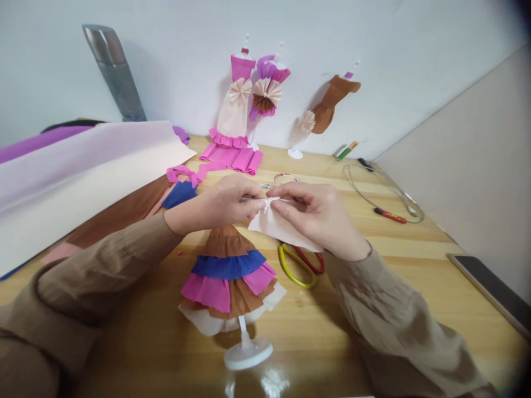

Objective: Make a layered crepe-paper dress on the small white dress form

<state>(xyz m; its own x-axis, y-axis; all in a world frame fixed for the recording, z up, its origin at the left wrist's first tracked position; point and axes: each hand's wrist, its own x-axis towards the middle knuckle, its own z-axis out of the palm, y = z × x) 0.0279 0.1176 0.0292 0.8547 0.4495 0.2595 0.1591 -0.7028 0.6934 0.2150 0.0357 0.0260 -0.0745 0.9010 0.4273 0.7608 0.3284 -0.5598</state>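
Note:
My left hand (224,203) and my right hand (319,218) meet above the middle of the wooden table (415,276). Both pinch a small pale piece of crepe paper (276,225), gathered to a tight point between the fingertips and fanning out under my right hand. Just below the hands stands a paper dress (228,276) with brown, blue, pink and white ruffles on a white stand (248,352). Scissors with yellow and red handles (301,265) lie under my right wrist.
Three more paper dresses on stands (236,105) (267,91) (327,108) line the back wall. Large crepe sheets (83,171) cover the left side. A wire loop and red-handled tool (390,214), a glue stick (346,150), a metal flask (114,72) and a dark phone (493,290) are around.

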